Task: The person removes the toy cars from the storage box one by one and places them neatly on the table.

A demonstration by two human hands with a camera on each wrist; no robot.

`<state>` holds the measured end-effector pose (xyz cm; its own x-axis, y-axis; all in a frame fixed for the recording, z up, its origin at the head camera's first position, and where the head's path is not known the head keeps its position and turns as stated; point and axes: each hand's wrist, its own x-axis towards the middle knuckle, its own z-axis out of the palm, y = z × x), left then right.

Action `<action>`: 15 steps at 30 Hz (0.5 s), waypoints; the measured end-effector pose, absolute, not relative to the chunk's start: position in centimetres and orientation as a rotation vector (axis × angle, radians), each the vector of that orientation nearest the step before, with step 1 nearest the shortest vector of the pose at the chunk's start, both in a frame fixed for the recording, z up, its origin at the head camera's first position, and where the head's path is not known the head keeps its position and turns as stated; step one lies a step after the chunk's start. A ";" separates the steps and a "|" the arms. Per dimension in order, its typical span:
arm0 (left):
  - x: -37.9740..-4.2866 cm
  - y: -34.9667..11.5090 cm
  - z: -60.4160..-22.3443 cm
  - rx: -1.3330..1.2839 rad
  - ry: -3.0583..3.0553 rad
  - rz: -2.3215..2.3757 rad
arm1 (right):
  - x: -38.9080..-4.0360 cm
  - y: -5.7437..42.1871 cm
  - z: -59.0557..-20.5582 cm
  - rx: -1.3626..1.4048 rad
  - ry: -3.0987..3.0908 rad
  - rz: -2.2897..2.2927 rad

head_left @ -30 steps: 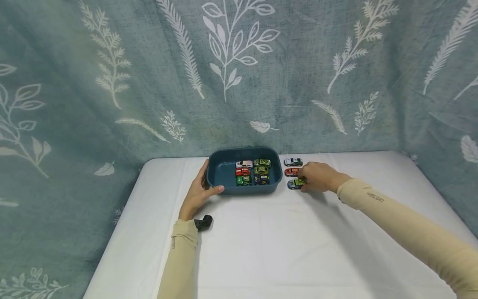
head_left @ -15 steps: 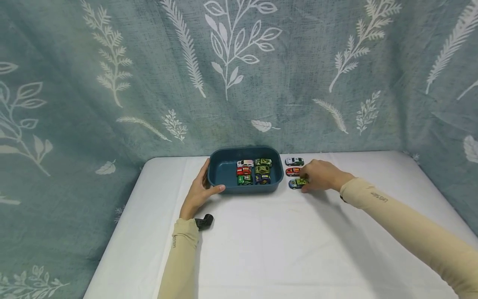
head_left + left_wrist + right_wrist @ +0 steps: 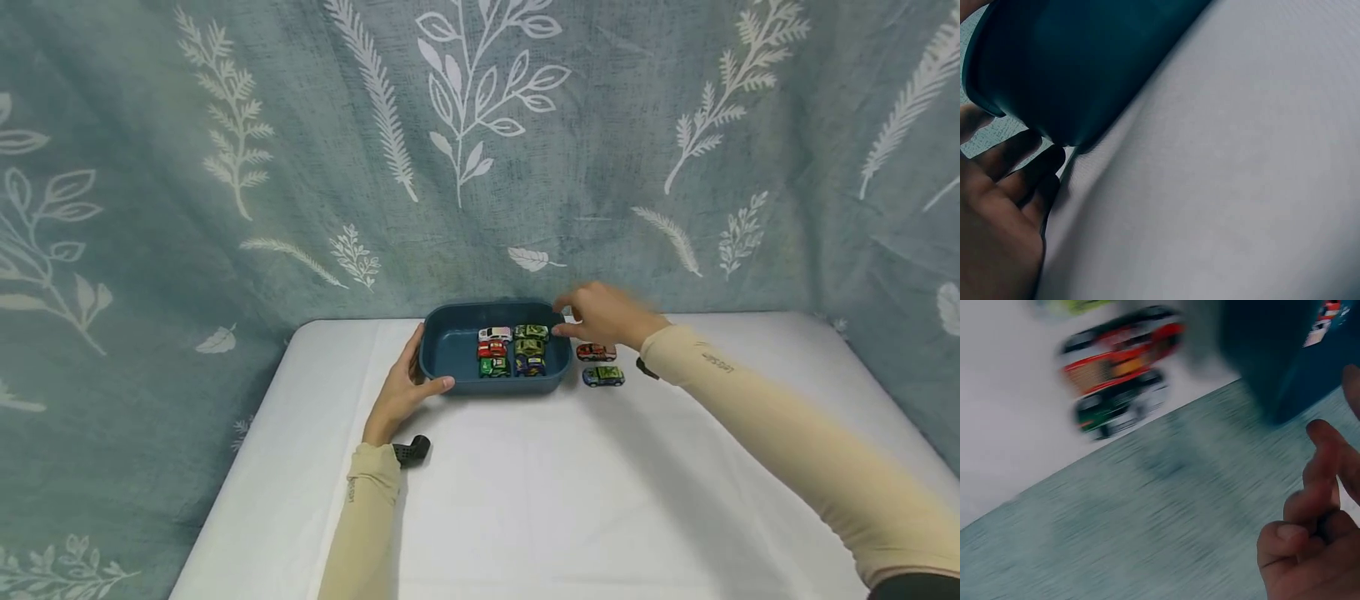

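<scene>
A dark blue plastic bin [image 3: 495, 388] sits near the table's back edge. My left hand [image 3: 397, 387] holds its left end, thumb along the front and fingers against the end wall. Inside, toward the right, several toy cars stand in two columns, including a white one [image 3: 495, 335] and a camouflage one [image 3: 531, 332]. Over the bin's right rim hovers my right hand [image 3: 606, 317], thumb and forefinger apart, nothing between them. Right of the bin lie a red toy car [image 3: 596, 352] and a green-blue one [image 3: 603, 376]. The right wrist view also shows a white-and-green car [image 3: 1124, 407], hidden from the head camera.
White cloth covers the table [image 3: 517, 483]. Directly behind its back edge hangs a grey-green curtain [image 3: 315, 167] with white leaf prints. A black wrist device [image 3: 412, 451] sticks out from the left cuff.
My right hand has left the toy cars on the right and moved up and left to the bin's right rim. The left hand stays at the bin, and the cars have kept their places.
</scene>
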<state>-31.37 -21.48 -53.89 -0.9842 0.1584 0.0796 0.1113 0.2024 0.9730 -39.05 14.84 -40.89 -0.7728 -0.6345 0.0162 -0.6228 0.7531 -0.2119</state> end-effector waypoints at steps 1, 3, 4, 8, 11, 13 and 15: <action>-31.4 -21.5 -53.9 0.265 2.401 1.950 | -39.2 14.0 -40.9 -1.042 2.894 -0.298; -31.5 -21.5 -54.0 0.261 2.391 1.956 | -39.5 12.3 -40.9 -1.055 2.905 -0.261; -31.5 -21.5 -54.0 0.271 2.392 1.957 | -39.6 11.5 -40.9 -1.066 2.915 -0.250; -31.5 -21.4 -54.0 0.290 2.400 1.973 | -40.2 9.1 -41.3 -1.110 2.965 -0.194; -31.5 -21.4 -54.0 0.295 2.407 1.972 | -40.6 8.0 -41.8 -1.175 2.982 -0.159; -31.5 -21.5 -54.0 0.302 2.413 1.967 | -40.9 7.4 -42.1 -1.207 2.978 -0.164; -31.6 -21.5 -54.0 0.303 2.410 1.968 | -41.2 7.0 -42.4 -1.213 2.973 -0.171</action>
<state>-31.55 -21.52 -53.97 -0.9811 0.1589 0.1104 0.1400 0.1888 0.9720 -41.22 7.01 -42.35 -0.7130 -0.6927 0.1085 -0.7006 0.7101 -0.0703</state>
